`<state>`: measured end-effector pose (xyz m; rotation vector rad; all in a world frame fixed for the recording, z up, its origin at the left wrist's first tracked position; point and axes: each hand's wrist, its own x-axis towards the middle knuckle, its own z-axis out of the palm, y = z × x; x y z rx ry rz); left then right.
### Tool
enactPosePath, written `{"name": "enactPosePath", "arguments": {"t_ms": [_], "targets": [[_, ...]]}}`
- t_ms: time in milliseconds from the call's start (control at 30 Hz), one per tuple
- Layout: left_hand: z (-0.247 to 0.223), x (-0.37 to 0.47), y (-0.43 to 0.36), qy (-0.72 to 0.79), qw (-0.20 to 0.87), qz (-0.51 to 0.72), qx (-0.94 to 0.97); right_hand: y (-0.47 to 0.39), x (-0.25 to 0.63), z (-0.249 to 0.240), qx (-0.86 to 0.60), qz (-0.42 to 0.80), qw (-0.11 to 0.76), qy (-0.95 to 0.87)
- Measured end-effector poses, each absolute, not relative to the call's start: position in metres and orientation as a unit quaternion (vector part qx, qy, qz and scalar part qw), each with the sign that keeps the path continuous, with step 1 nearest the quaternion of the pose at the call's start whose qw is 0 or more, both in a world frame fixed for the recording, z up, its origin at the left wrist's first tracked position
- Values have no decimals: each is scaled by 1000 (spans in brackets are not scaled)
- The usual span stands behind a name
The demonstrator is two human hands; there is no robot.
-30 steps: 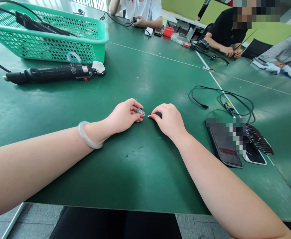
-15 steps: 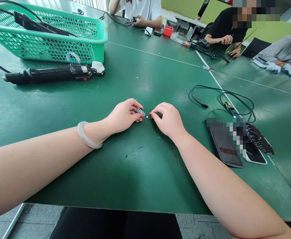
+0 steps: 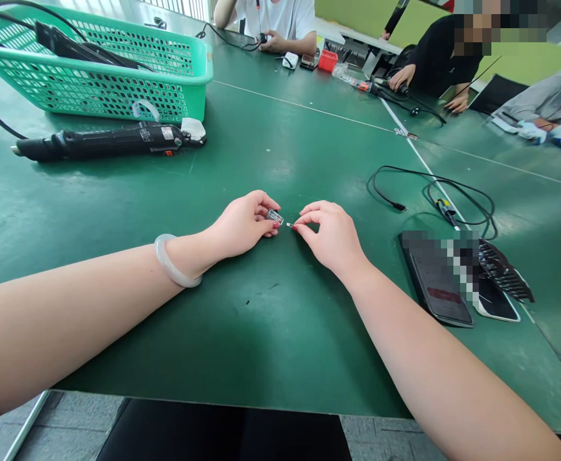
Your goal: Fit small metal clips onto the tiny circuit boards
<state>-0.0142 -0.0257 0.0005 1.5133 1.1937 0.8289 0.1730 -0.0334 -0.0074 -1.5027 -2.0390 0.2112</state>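
Note:
Between the thumb and fingers of my left hand (image 3: 244,221) is a small grey rectangular part (image 3: 275,216) with a patterned, hollow-looking face; its exact kind is too small to tell. My right hand (image 3: 331,234) pinches a tiny light-coloured piece (image 3: 289,225) between thumb and forefinger, its tip pointing left. A narrow gap separates this piece from the grey part. Both hands are just above the green tabletop (image 3: 242,346), close together near its middle. A pale bangle (image 3: 175,262) circles my left wrist.
At the left, a black electric screwdriver (image 3: 102,142) lies before a green basket (image 3: 117,89) of cables and tools. Rightward are a coiled black cable (image 3: 434,176), a dark phone case (image 3: 434,282), a phone (image 3: 499,307) and a black hair claw (image 3: 506,269). Several people sit across the table.
The piece in my right hand has turned and now shows a lighter side; my right fingers sit slightly further from the left. The view has shifted slightly. A co-worker's hand across has moved left.

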Motion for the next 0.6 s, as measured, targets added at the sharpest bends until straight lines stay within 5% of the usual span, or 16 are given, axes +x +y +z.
{"name": "enactPosePath", "arguments": {"t_ms": [200, 600], "targets": [[-1, -14, -26, 486, 499, 346, 628, -49, 161, 2, -552, 83, 400, -727], [3, -12, -29, 478, 493, 347, 638, -49, 150, -4, -543, 114, 414, -722]]}}
